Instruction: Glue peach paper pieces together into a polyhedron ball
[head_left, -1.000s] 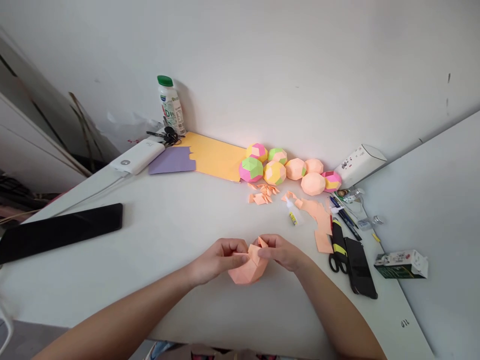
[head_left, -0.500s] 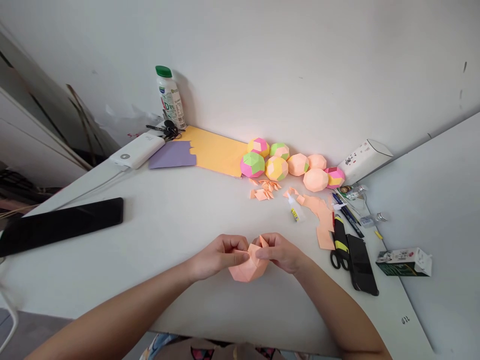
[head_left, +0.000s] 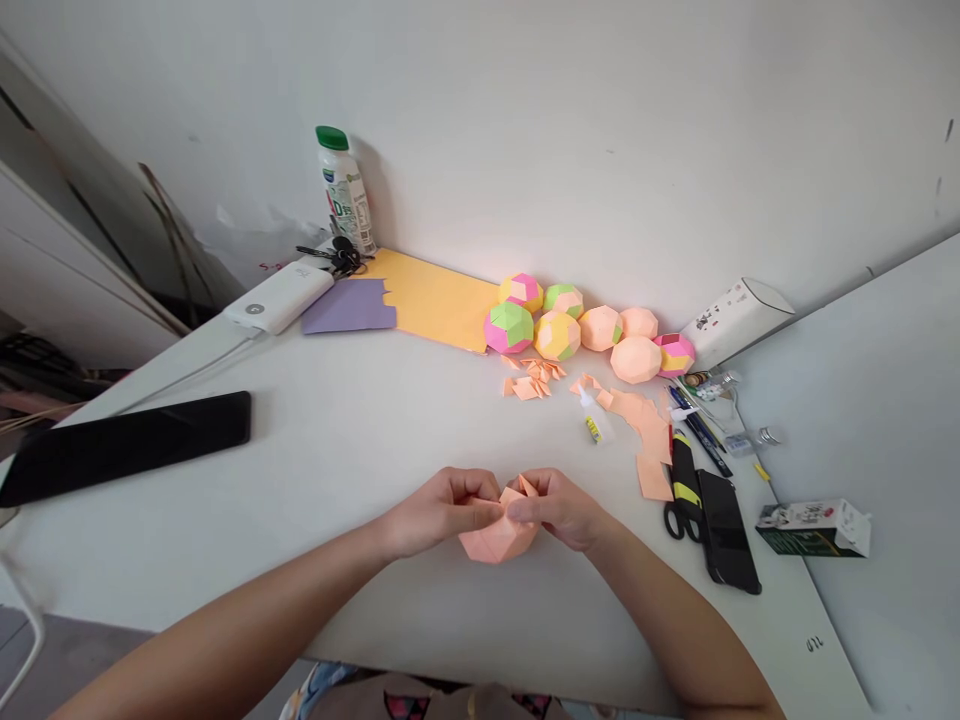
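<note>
Near the front edge of the table, both hands pinch a peach paper ball [head_left: 495, 542] with flat facets. My left hand [head_left: 450, 512] grips its upper left side, thumb on the outside and fingers curled behind the rim. My right hand [head_left: 561, 508] pinches the upper right side, where a pointed paper flap stands up beside the fingers. The two thumbs are close together at the top of the ball. The fingertips behind the paper are hidden. Beyond the hands lie small peach paper pieces [head_left: 532, 378] and a small glue bottle [head_left: 592, 420].
Finished-looking paper balls [head_left: 557, 335] line the wall. Yellow paper [head_left: 442, 300] and purple paper [head_left: 349, 305] lie left of them. To the right are cut peach paper [head_left: 654, 478], scissors [head_left: 682, 520], a phone [head_left: 727, 530] and pens. A long black object [head_left: 127, 447] lies far left.
My right thumb has shifted slightly left along the paper, closer to my left thumb. Both hands keep their hold on the ball. The camera view has moved a little.
</note>
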